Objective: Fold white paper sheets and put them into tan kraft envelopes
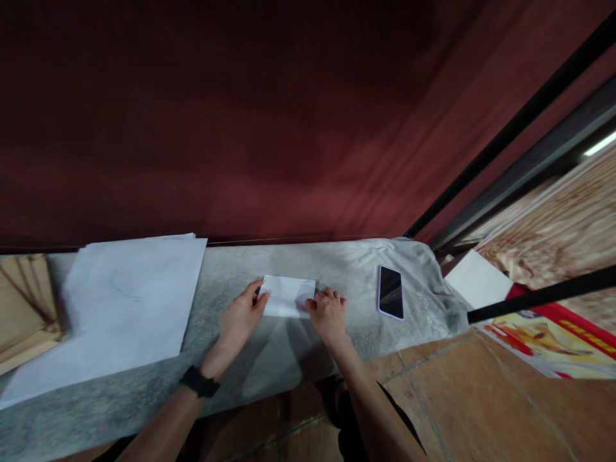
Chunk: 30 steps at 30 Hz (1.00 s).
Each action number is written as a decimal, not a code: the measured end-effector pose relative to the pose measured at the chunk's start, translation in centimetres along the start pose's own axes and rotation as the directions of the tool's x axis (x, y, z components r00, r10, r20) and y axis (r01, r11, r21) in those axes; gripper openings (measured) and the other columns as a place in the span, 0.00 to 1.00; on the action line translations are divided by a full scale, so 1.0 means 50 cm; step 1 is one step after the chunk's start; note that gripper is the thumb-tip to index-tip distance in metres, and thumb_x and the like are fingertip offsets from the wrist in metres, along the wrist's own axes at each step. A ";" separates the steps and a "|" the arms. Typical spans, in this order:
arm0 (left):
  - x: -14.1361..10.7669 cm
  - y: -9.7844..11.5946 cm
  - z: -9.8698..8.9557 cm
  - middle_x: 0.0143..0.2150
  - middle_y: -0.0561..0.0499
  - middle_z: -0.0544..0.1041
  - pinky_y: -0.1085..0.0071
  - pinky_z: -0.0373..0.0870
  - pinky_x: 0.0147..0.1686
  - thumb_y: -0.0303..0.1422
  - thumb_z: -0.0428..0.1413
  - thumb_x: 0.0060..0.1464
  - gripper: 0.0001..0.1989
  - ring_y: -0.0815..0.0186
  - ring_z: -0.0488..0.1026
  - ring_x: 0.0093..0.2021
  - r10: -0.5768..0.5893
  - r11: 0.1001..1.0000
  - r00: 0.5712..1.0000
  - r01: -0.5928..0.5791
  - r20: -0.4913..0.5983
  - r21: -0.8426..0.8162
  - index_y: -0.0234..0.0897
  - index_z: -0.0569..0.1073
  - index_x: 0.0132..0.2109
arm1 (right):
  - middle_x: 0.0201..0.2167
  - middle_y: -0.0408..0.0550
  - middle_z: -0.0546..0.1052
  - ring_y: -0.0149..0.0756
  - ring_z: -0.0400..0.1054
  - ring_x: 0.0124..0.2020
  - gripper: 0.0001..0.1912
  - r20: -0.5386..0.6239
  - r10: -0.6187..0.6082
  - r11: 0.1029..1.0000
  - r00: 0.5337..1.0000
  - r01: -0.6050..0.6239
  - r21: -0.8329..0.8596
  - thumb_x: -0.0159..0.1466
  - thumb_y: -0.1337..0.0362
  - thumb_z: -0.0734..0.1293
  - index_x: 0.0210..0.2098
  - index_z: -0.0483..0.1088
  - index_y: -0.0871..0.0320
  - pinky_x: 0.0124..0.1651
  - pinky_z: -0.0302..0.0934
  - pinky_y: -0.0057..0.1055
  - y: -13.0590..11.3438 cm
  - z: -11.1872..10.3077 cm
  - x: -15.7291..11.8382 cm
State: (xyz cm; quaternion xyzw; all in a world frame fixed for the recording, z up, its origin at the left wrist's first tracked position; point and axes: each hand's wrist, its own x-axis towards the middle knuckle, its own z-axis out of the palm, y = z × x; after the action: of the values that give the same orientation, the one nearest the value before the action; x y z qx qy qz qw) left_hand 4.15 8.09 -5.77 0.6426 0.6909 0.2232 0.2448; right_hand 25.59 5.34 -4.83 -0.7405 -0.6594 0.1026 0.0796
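Head view: red wall (pixel 240 128), dark, along the far side. Floor (pixel 443 391), brown tile, near right. Table (pixel 216 269), long, under soft grey cloth, wrinkled toward its right end; the padding could give under pressure, letting anything pressed there buckle. Black bars (pixel 510 119), two, slanting in at right. Loose sheets (pixel 144 314), white, an uneven pile at left; a brushing forearm could scatter them. Printed packaging (pixel 553 343), red and yellow, far right. Brown cardboard (pixel 19 308), overlapping the sheets' left part. Left hand (pixel 239 317), thumb and fingers gripping the left edge of a white paper (pixel 287 296). Right hand (pixel 331 314), fingers curled at its right edge; whether pinching or merely pressing, cannot tell. White paper: small, apparently folded, on the cloth between both hands; uneven pulling could skew, crumple or tear it. Phone (pixel 391 292), dark screen up, beyond the right hand; a tug on the cloth could shift it. Wristband (pixel 199 382), dark, left wrist.
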 end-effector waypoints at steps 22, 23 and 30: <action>0.008 0.018 -0.005 0.47 0.44 0.82 0.66 0.71 0.42 0.35 0.50 0.64 0.20 0.59 0.79 0.42 -0.032 0.997 0.996 0.026 0.082 0.075 0.37 0.74 0.59 | 0.47 0.60 0.75 0.53 0.65 0.50 0.12 -0.102 0.032 0.998 0.994 -0.037 -0.050 0.68 0.59 0.64 0.47 0.72 0.59 0.52 0.57 0.46 -0.005 -0.003 0.005; 0.008 0.020 -0.004 0.47 0.44 0.82 0.66 0.71 0.42 0.35 0.49 0.64 0.20 0.59 0.79 0.42 -0.039 0.996 0.996 0.032 0.082 0.087 0.38 0.74 0.59 | 0.47 0.60 0.75 0.53 0.65 0.50 0.12 -0.128 0.016 0.998 0.992 -0.024 -0.059 0.68 0.60 0.64 0.49 0.71 0.60 0.52 0.57 0.46 -0.007 -0.001 0.003; -0.004 0.033 -0.001 0.55 0.46 0.79 0.64 0.72 0.47 0.33 0.48 0.65 0.19 0.58 0.79 0.46 -0.025 0.974 0.998 0.010 0.061 0.226 0.42 0.74 0.59 | 0.57 0.62 0.72 0.52 0.64 0.55 0.18 -0.301 -0.172 0.985 0.938 0.162 -0.058 0.69 0.65 0.63 0.57 0.68 0.62 0.56 0.58 0.48 -0.028 0.027 -0.016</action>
State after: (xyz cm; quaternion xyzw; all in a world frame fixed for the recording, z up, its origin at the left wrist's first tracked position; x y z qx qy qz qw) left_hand 5.44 8.00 -4.70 0.6669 0.7092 0.1206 0.1943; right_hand 23.80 4.69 -5.77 -0.6901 -0.7011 -0.0307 0.1768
